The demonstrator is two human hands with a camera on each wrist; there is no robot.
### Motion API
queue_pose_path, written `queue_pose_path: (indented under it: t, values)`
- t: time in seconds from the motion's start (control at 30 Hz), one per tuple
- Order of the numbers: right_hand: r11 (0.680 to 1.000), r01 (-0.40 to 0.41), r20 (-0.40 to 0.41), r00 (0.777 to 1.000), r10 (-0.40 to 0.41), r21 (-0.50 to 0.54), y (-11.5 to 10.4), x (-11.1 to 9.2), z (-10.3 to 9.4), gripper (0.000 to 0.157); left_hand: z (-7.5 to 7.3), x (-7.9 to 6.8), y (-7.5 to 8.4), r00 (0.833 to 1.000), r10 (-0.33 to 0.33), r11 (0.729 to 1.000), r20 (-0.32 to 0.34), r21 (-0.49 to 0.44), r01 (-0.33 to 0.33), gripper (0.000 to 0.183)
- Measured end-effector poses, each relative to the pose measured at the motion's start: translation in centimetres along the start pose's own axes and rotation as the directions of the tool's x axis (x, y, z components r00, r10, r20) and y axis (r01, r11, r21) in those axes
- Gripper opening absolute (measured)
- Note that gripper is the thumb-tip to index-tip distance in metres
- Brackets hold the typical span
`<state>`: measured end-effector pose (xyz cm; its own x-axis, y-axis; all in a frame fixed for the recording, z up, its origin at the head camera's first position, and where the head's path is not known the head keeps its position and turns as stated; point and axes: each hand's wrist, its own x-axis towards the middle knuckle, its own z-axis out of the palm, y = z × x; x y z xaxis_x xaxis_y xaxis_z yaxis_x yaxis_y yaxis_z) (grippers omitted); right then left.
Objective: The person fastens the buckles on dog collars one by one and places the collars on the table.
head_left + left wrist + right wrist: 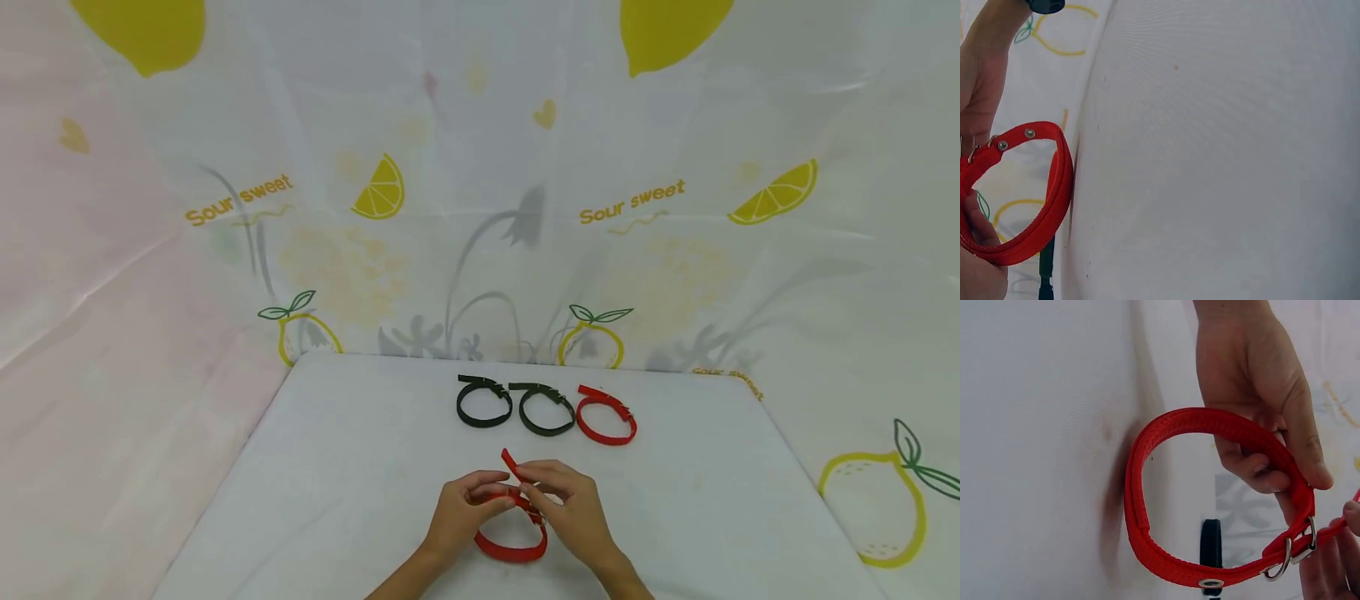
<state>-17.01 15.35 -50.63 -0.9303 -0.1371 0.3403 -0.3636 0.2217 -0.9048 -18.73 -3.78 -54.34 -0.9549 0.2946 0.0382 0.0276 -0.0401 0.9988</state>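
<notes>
A red pet collar [512, 552], buckled into a loop, stands between both hands close over the table. My left hand [459, 512] grips the band beside the buckle, its thumb on the near side. With its fingertips, my right hand [573, 508] pinches the strap's free end, which points up and away. In the right wrist view, the metal buckle [1305, 550] and a D-ring [1280, 562] show between the hands, with an eyelet [1211, 583] on the band. The left wrist view shows the collar's loop [1054, 212] from the other side, fingers partly hidden behind it.
Farther back on the white table [337, 467] lie a black collar [483, 422], a second dark collar [547, 431] and another red collar [606, 437], side by side and buckled. A lemon-printed cloth [480, 275] hangs behind the table.
</notes>
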Motion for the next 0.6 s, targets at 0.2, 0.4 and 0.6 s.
queue_pose_path:
  t: [0.2,0.4,0.6]
  values:
    - [0.965,0.122,-0.016,0.991,-0.13,-0.231,0.3,-0.6,-0.4,0.032,0.1,-0.1,-0.1,1.0,0.012,1.0,-0.018,-0.002,-0.012,0.04]
    - [0.898,0.211,0.033,0.976,-0.215,-0.386,0.0,-0.9,-1.1,0.034,0.1,-0.1,0.0,0.998,0.011,0.999,-0.061,0.048,-0.008,0.042]
    - [0.807,0.274,0.108,0.961,-0.256,-0.524,-0.1,-1.2,-1.4,0.032,0.3,-0.1,0.1,0.996,0.012,0.999,-0.086,0.044,-0.008,0.048]
